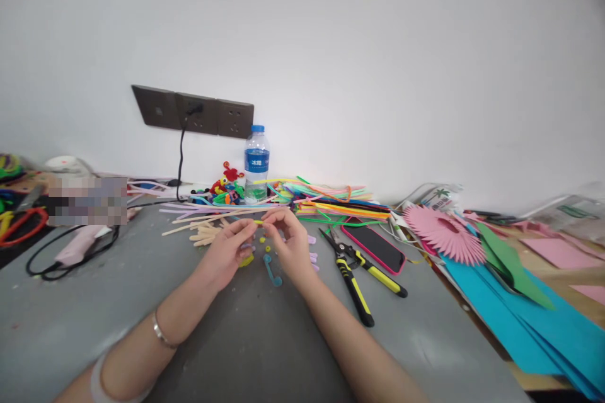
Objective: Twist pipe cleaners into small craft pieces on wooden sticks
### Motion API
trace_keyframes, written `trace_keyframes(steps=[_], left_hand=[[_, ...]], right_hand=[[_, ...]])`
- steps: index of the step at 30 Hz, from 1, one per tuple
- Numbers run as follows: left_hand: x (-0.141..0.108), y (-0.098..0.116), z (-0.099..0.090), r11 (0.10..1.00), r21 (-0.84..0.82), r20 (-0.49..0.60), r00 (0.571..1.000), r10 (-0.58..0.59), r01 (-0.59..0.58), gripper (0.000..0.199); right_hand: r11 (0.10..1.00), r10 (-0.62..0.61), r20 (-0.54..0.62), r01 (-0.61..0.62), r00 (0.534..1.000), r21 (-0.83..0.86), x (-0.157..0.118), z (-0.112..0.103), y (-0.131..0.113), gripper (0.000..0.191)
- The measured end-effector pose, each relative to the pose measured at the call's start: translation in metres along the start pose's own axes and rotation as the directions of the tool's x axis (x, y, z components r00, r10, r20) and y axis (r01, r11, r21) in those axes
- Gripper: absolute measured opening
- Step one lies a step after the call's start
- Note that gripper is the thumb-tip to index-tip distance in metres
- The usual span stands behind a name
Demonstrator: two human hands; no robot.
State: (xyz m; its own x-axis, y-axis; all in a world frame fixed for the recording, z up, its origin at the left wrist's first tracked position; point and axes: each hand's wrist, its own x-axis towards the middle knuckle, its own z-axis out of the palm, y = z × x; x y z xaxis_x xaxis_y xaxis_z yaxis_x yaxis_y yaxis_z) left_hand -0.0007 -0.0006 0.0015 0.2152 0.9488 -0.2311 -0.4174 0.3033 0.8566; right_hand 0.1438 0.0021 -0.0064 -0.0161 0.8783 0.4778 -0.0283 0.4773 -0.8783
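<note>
My left hand (230,250) and my right hand (292,245) meet above the grey table. Both are closed in a pinch on a short piece of yellow pipe cleaner (258,222), one at each end. Small yellow curled pieces (267,249) lie on the table between the hands. Below them is a light blue pipe cleaner piece (271,271) with curled ends. Beige pipe cleaner lengths (203,236) lie beyond my left hand, and purple pieces (312,250) show partly behind my right wrist.
Yellow-and-black pliers (352,271) lie open beside a pink-cased phone (374,245). Bundled coloured pipe cleaners (340,201) and a water bottle (257,167) stand toward the wall. A pink corded tool (81,244) lies left; blue paper (529,321) is at right.
</note>
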Motion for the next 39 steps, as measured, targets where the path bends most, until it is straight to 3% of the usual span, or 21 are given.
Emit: trace_keyframes(steps=[2,5,9,14,18,30,36,39], left_hand=[[0.000,-0.001,0.000,1.000,0.019,0.019,1.000,0.000,0.000,0.040],[0.001,0.003,-0.006,0.993,0.116,0.112,0.993,-0.023,0.010,0.037],[0.001,0.012,-0.015,0.967,0.251,0.229,0.968,-0.101,0.042,0.038],[-0.002,0.018,-0.014,0.927,0.375,0.328,0.933,-0.149,0.016,0.037],[-0.004,0.022,-0.010,0.903,0.430,0.363,0.915,-0.176,0.003,0.039],[-0.007,0.024,-0.009,0.905,0.424,0.381,0.902,-0.203,0.025,0.041],[-0.006,0.023,-0.012,0.878,0.479,0.392,0.897,-0.207,-0.007,0.034],[-0.007,0.023,-0.011,0.865,0.501,0.398,0.896,-0.197,-0.033,0.030]], right_hand=[[0.996,0.054,0.000,-0.054,0.999,0.075,0.002,-0.002,0.000,0.014],[0.968,0.160,0.127,-0.181,0.979,0.176,0.010,-0.014,-0.004,0.024],[0.931,0.249,0.332,-0.319,0.910,0.178,0.018,-0.032,-0.012,0.029],[0.919,0.262,0.475,-0.368,0.840,0.144,0.016,-0.039,-0.016,0.027],[0.918,0.262,0.504,-0.373,0.823,0.131,0.015,-0.039,-0.017,0.028],[0.948,0.185,0.498,-0.288,0.847,0.138,0.015,-0.034,-0.021,0.028],[0.948,0.204,0.587,-0.308,0.783,0.082,0.017,-0.040,-0.023,0.033],[0.943,0.210,0.592,-0.322,0.778,0.089,0.017,-0.040,-0.022,0.032]])
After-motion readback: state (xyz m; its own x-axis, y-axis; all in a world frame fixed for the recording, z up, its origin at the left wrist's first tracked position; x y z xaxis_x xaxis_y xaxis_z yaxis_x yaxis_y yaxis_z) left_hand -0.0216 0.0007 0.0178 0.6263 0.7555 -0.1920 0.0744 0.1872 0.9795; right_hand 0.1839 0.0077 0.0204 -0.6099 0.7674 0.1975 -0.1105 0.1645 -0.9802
